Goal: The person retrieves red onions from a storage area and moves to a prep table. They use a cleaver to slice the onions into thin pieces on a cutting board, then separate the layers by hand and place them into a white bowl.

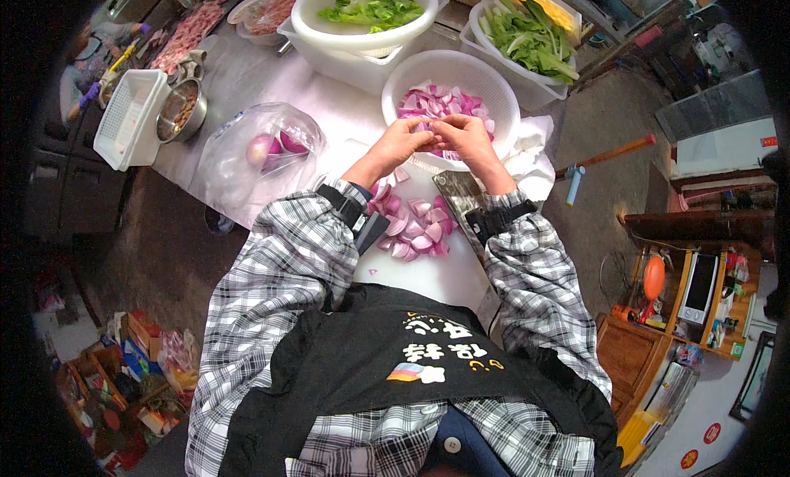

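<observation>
Both hands meet over a white plastic colander (pixel 505 85) that holds separated red onion layers (pixel 441 99). My left hand (pixel 395 145) and my right hand (pixel 466 142) have their fingertips pinched together around an onion piece, which the fingers largely hide. Below them, cut onion wedges (pixel 416 227) lie heaped on a white cutting board (pixel 426 276). A cleaver (pixel 460 196) rests to the right of the heap, partly under my right wrist. Left of my left forearm, a clear plastic bag (pixel 225 162) contains red onions (pixel 263 148).
Behind the colander stand a white bowl of lettuce (pixel 370 8) and a basket of leafy greens (pixel 528 42). A white cloth (pixel 537 162) lies right. Left are a steel bowl (pixel 182 109), a white basket (pixel 129 119) and raw meat (pixel 188 35). A person in purple gloves (pixel 89 94) is at far left.
</observation>
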Demonstrator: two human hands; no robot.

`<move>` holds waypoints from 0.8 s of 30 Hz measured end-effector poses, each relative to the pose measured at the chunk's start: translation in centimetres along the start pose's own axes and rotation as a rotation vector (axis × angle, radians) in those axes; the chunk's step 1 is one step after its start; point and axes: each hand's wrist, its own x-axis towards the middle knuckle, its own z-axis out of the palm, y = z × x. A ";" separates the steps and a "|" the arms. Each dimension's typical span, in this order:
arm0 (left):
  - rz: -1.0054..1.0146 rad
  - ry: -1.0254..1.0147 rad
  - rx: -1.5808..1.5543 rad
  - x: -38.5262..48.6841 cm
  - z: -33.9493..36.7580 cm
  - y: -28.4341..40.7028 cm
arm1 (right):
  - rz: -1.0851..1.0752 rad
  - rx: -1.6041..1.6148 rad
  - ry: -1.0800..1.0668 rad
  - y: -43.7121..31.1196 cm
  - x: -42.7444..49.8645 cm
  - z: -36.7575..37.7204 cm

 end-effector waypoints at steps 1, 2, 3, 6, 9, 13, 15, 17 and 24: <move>0.005 -0.010 0.009 0.1 0.0 0.0 | -0.025 -0.078 -0.006 -0.1 0.0 -0.1; 0.001 -0.011 0.002 0.2 0.0 -0.1 | -0.004 -0.034 -0.009 -0.1 -0.1 -0.2; 0.001 -0.012 -0.010 0.2 0.1 -0.2 | 0.009 0.016 -0.015 -0.2 -0.2 -0.2; -0.025 -0.024 0.005 0.1 0.2 -0.5 | 0.090 0.116 -0.009 0.0 -0.4 -0.6; -0.030 -0.023 0.057 -0.2 0.2 -0.8 | 0.168 0.143 -0.045 0.0 -0.4 -1.1; -0.074 -0.004 0.020 -0.3 0.1 -0.9 | 0.246 0.216 -0.045 0.0 -0.4 -1.5; -0.078 -0.022 0.019 -0.2 0.0 -0.9 | 0.230 0.251 -0.038 0.1 -0.4 -1.6; -0.079 -0.033 0.005 0.0 0.0 -0.9 | 0.221 0.290 -0.052 0.4 -0.3 -1.8; -0.063 -0.027 -0.052 -0.1 -0.1 -0.5 | 0.207 0.408 -0.081 1.4 0.0 -2.0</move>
